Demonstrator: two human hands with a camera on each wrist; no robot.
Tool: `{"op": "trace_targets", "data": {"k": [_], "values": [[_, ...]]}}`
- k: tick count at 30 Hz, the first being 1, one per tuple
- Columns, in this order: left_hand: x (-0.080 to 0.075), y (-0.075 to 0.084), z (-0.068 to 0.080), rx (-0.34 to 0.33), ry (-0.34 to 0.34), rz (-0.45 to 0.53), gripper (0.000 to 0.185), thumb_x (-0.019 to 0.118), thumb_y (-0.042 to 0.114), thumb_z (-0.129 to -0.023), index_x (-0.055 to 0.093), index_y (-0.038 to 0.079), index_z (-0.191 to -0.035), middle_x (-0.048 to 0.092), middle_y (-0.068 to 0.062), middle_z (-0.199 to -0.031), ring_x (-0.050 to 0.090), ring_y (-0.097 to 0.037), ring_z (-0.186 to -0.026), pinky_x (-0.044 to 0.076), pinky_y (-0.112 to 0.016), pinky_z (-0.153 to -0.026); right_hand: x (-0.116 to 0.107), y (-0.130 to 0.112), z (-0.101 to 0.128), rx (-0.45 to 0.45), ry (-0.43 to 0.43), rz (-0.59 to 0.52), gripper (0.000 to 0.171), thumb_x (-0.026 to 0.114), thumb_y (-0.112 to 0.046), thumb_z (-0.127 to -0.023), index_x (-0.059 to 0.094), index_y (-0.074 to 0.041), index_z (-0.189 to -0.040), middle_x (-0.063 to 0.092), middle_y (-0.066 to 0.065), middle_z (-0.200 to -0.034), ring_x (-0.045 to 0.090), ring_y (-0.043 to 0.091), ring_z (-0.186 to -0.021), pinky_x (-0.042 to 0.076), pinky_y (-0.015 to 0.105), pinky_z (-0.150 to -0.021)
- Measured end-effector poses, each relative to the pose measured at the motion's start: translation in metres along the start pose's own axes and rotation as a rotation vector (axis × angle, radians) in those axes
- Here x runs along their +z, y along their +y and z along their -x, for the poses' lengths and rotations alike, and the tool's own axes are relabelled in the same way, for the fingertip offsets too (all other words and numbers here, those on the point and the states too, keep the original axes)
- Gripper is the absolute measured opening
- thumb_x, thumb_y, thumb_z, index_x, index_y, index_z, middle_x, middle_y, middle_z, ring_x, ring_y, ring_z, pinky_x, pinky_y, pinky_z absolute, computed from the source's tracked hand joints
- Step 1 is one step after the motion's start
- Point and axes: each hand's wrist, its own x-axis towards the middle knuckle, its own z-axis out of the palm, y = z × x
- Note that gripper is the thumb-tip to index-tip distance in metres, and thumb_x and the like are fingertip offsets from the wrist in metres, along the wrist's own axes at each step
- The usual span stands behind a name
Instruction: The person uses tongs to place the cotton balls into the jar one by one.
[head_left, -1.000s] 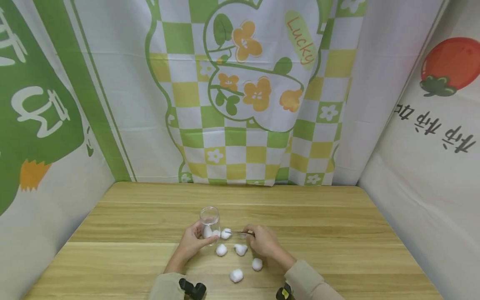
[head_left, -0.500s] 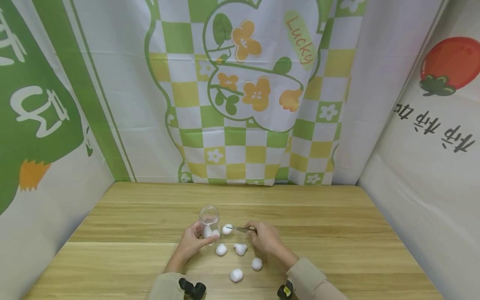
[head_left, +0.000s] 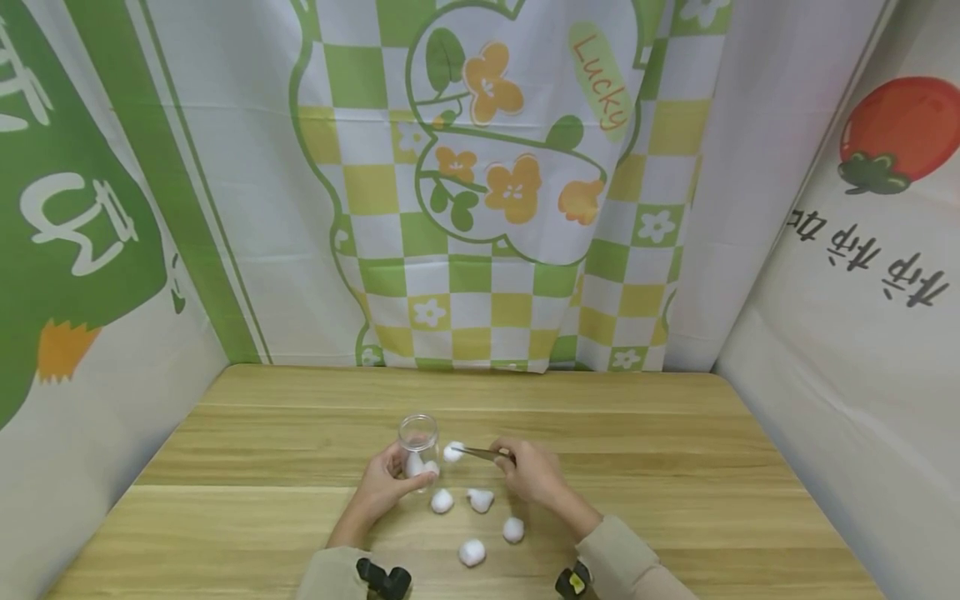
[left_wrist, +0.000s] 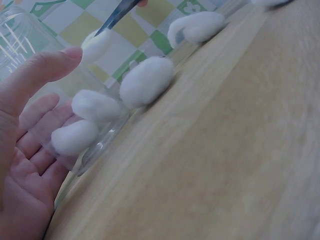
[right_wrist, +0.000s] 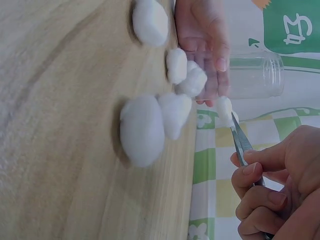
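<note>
Delicately now: a cotton ball (right_wrist: pixel 224 109) hangs in tweezers (head_left: pixel 480 454) beside a clear jar (head_left: pixel 417 433)

Over on the right, the person's right hand (head_left: pixel 531 472) has thumb and fingers closed round the tweezers, whose tips point left and pinch the white ball. That ball is up off the desk (head_left: pixel 637 450), outside the jar and just to its right, apparently lower than the rim.

The left hand (head_left: pixel 381 485) is clamped round the jar, thumb on the near side and fingers behind. The jar stands upright with its mouth uncovered, and I can make out two cotton balls (left_wrist: pixel 75 137) at the bottom; whether its base touches the wood, I cannot tell.

Four loose cotton balls (head_left: pixel 481 500) lie on the near part of the desk: two side by side near the jar, one farther right, and one nearest the person.

Both sleeves (head_left: pixel 618 550) are beige. Past the far edge hangs a cloth (head_left: pixel 450 275) of green, yellow and white checks, printed with orange flowers and "Lucky".
</note>
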Motion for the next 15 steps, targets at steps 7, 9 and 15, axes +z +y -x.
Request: {"op": "trace_targets", "data": {"k": [7,9,15], "values": [[0.0001,0.0007,0.0001,0.012,0.007,0.004,0.072,0.079,0.019,-0.079,0.045,0.002,-0.14,0.054,-0.022,-0.14,0.048,-0.038,-0.135,0.036,-0.051,-0.117,-0.0027,-0.0009,0.0,-0.008,0.013,0.01,0.014,0.062,-0.015,-0.092,0.069,-0.013,-0.104,0.061,-0.001,-0.067,0.037,0.004,-0.05,0.025,0.016,-0.043],[0.0005,0.0005,-0.0001,0.017,0.008,0.006,0.071,0.079,0.019,-0.078,0.046,0.001,-0.139,0.054,-0.022,-0.139,0.049,-0.038,-0.134,0.036,-0.05,-0.117,-0.0035,-0.001,0.0001,-0.009,0.019,0.012,0.014,0.062,-0.015,-0.092,0.069,-0.013,-0.104,0.061,-0.001,-0.066,0.037,0.004,-0.05,0.025,0.016,-0.043],[0.0001,-0.0012,-0.0005,0.011,0.01,0.003,0.07,0.08,0.019,-0.078,0.047,0.001,-0.138,0.055,-0.022,-0.138,0.049,-0.038,-0.134,0.037,-0.05,-0.116,-0.0058,-0.0029,0.0002,-0.023,0.038,0.0,0.015,0.062,-0.014,-0.092,0.069,-0.012,-0.105,0.06,-0.001,-0.064,0.035,0.004,-0.049,0.023,0.014,-0.042]]}}
